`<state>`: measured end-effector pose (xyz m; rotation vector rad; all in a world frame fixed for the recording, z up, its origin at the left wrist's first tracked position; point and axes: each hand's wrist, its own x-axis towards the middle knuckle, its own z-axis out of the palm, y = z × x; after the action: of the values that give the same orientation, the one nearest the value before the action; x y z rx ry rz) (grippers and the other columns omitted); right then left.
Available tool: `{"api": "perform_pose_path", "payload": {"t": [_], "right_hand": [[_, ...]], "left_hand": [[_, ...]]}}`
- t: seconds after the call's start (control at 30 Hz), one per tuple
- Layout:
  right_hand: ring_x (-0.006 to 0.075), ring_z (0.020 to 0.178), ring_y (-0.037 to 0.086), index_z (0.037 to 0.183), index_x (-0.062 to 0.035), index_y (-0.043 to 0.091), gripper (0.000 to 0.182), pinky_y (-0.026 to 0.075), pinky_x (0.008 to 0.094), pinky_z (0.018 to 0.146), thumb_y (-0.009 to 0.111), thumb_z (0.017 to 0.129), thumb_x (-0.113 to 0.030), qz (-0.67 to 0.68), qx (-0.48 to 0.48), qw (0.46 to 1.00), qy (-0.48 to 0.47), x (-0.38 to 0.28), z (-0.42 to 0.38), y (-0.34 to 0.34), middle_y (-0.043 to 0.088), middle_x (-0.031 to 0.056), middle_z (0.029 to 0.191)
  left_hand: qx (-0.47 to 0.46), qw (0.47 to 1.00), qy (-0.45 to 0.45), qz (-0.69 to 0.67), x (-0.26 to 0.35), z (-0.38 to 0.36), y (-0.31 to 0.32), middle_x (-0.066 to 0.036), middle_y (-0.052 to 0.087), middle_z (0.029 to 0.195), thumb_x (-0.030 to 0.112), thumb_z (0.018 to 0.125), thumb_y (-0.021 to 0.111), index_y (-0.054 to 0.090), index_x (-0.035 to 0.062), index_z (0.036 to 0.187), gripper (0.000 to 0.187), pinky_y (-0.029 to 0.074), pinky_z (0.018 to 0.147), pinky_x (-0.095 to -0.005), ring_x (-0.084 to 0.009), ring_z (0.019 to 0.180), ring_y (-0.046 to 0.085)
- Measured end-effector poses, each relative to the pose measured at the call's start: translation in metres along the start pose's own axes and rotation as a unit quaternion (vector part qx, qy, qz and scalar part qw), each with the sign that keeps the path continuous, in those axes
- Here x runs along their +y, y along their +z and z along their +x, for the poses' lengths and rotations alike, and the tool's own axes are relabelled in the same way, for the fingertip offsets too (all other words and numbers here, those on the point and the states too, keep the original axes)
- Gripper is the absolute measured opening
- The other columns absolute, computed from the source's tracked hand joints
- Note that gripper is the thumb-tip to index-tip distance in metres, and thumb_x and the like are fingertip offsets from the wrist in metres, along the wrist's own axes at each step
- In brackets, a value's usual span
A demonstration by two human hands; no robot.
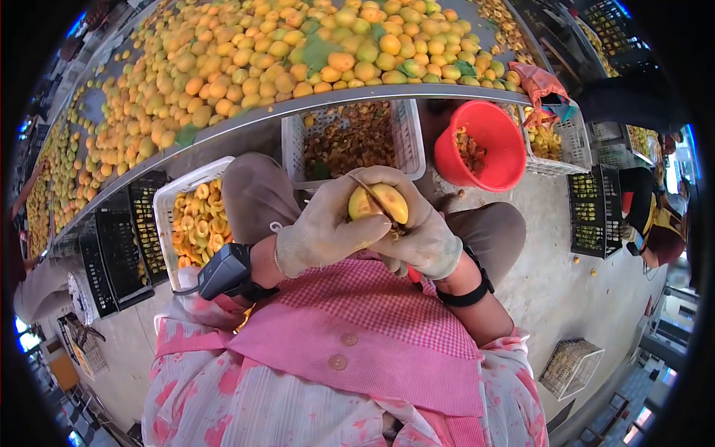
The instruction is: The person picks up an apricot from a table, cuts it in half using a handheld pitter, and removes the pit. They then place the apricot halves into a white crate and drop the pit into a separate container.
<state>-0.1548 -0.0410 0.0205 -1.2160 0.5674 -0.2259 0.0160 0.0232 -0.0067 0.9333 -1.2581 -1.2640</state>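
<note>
My gloved left hand [331, 223] and gloved right hand [418, 231] meet above my lap, both closed around a yellow-orange fruit [392, 201]. A thin dark blade or strip lies across the fruit, which looks split along it. A bit of red shows under my right hand; what it belongs to is hidden. Just beyond my hands stands a white crate [417, 138] with brown pits or scraps inside. Right of that crate, a red bucket [506, 145] holds some of the same scraps. A white crate [165, 216] of opened orange fruit is at my left knee.
A metal-edged table [320, 98] heaped with whole fruit spans the front. Black crates [119, 257] stand at the left, another black crate [596, 208] at the right. A white crate [577, 141] holds cut fruit. Other people sit at both edges. An empty basket [572, 366] lies lower right.
</note>
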Motion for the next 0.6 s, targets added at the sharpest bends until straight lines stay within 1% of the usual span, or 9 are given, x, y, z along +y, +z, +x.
{"api": "perform_pose_path", "payload": {"t": [0.03, 0.07, 0.13, 0.2, 0.3, 0.4, 0.43, 0.5, 0.6], "right_hand": [[0.0061, 0.052, 0.052, 0.141, -0.0202, 0.036, 0.064, 0.045, 0.0198, 0.044, 0.069, 0.087, -0.009, -0.003, -0.001, 1.000, -0.001, 0.001, 0.001, 0.000, 0.057, 0.0034, 0.093], [0.0061, 0.052, 0.052, 0.141, -0.0202, 0.036, 0.064, 0.045, 0.0198, 0.044, 0.069, 0.087, -0.009, -0.005, -0.008, 1.000, -0.002, 0.001, 0.002, 0.001, 0.057, 0.0034, 0.093], [0.0066, 0.053, 0.053, 0.141, -0.0198, 0.035, 0.066, 0.046, 0.0203, 0.045, 0.069, 0.086, -0.007, -0.028, 0.038, 0.999, 0.007, 0.001, 0.002, 0.003, 0.057, 0.0032, 0.094], [0.0070, 0.053, 0.054, 0.140, -0.0190, 0.036, 0.065, 0.047, 0.0212, 0.046, 0.070, 0.085, -0.006, -0.019, 0.019, 1.000, -0.008, 0.006, 0.004, -0.001, 0.057, 0.0034, 0.095], [0.0075, 0.054, 0.055, 0.136, -0.0178, 0.037, 0.064, 0.047, 0.0209, 0.046, 0.071, 0.083, -0.006, -0.046, 0.039, 0.998, -0.018, 0.008, 0.006, 0.000, 0.058, 0.0044, 0.097], [0.0076, 0.054, 0.056, 0.136, -0.0177, 0.037, 0.064, 0.046, 0.0203, 0.045, 0.071, 0.083, -0.006, -0.031, 0.042, 0.999, 0.016, 0.006, 0.008, 0.003, 0.059, 0.0050, 0.097], [0.0076, 0.054, 0.056, 0.136, -0.0177, 0.037, 0.064, 0.046, 0.0203, 0.045, 0.071, 0.083, -0.006, -0.032, 0.042, 0.998, 0.018, 0.007, 0.008, 0.003, 0.059, 0.0050, 0.097], [0.0081, 0.054, 0.056, 0.136, -0.0171, 0.037, 0.064, 0.046, 0.0207, 0.044, 0.070, 0.083, -0.005, 0.005, 0.043, 0.999, 0.012, 0.010, 0.009, 0.003, 0.059, 0.0053, 0.095], [0.0084, 0.054, 0.056, 0.136, -0.0163, 0.037, 0.063, 0.046, 0.0205, 0.044, 0.069, 0.083, -0.005, 0.003, 0.039, 0.999, 0.006, 0.013, 0.010, 0.004, 0.059, 0.0055, 0.094]], "left_hand": [[0.024, 0.997, -0.059, -0.048, -0.004, -0.004, 0.002, -0.008, 0.063, 0.099, 0.013, 0.083, 0.068, 0.056, -0.0001, 0.114, 0.036, 0.050, 0.078, -0.0298, -0.0123, 0.089, 0.059], [0.030, 0.997, -0.057, -0.045, -0.006, -0.005, 0.004, -0.008, 0.063, 0.099, 0.013, 0.083, 0.068, 0.056, -0.0001, 0.114, 0.036, 0.050, 0.078, -0.0298, -0.0123, 0.089, 0.059], [0.098, 0.991, -0.075, -0.053, -0.006, -0.005, 0.009, -0.006, 0.062, 0.097, 0.015, 0.081, 0.072, 0.057, 0.0005, 0.111, 0.036, 0.050, 0.077, -0.0293, -0.0108, 0.089, 0.058], [0.124, 0.988, -0.086, -0.024, -0.013, -0.006, 0.007, -0.006, 0.061, 0.095, 0.017, 0.080, 0.074, 0.057, 0.0003, 0.109, 0.037, 0.050, 0.075, -0.0292, -0.0111, 0.087, 0.058], [0.091, 0.992, -0.084, -0.031, -0.017, -0.010, 0.004, -0.007, 0.061, 0.092, 0.017, 0.081, 0.073, 0.057, -0.0007, 0.107, 0.036, 0.049, 0.073, -0.0292, -0.0119, 0.083, 0.057], [0.067, 0.992, -0.075, -0.073, -0.018, -0.011, -0.003, -0.006, 0.061, 0.092, 0.015, 0.083, 0.070, 0.057, -0.0005, 0.107, 0.031, 0.049, 0.073, -0.0290, -0.0112, 0.083, 0.057], [0.052, 0.984, -0.107, -0.135, -0.014, -0.012, -0.006, -0.005, 0.061, 0.095, 0.013, 0.086, 0.067, 0.057, -0.0007, 0.109, 0.029, 0.049, 0.074, -0.0285, -0.0107, 0.085, 0.056], [0.041, 0.984, -0.105, -0.140, -0.015, -0.013, -0.011, -0.005, 0.061, 0.097, 0.013, 0.087, 0.066, 0.057, -0.0008, 0.111, 0.029, 0.049, 0.075, -0.0281, -0.0106, 0.086, 0.056], [0.017, 0.982, -0.106, -0.154, -0.018, -0.014, -0.016, -0.005, 0.061, 0.100, 0.015, 0.089, 0.065, 0.056, -0.0011, 0.114, 0.031, 0.049, 0.077, -0.0278, -0.0106, 0.089, 0.056]]}}
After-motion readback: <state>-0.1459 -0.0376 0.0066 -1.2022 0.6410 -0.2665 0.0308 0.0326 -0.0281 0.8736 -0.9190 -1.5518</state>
